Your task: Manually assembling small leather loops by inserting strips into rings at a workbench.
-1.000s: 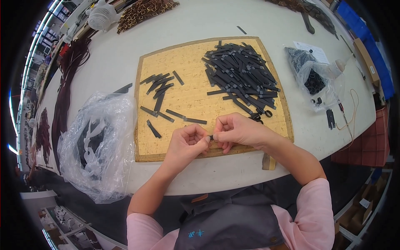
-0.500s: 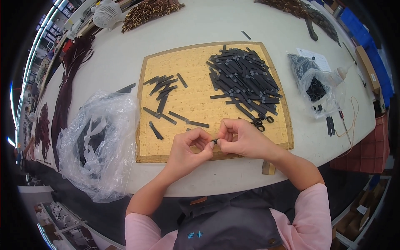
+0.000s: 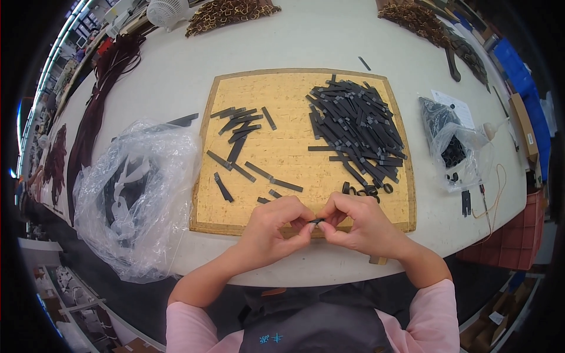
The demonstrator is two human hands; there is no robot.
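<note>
Between the thumbs and fingertips of both hands is a small black strip (image 3: 318,221), mostly hidden by the fingers. My left hand (image 3: 275,228) pinches it from the left, and my right hand (image 3: 360,228) pinches it from the right. They meet over the front edge of a yellow board (image 3: 282,88) with a brown border. Several black rings (image 3: 371,190) lie just beyond my right hand. A large heap of flat black strips with grey ends (image 3: 356,126) covers the board's right side. Looser strips (image 3: 241,125) are scattered on its left.
A crumpled clear plastic bag (image 3: 170,217) sits left of the board. To the right lies another bag holding black parts (image 3: 450,154), near a red-handled tool (image 3: 483,191). Dark red straps (image 3: 97,117), a white fan (image 3: 166,13) and gold-brown chain bundles (image 3: 226,15) line the table's far edges.
The view has shifted a little. Both hands have come slightly nearer to me, still pinching the strip, and more strip ends and rings show beyond them.
</note>
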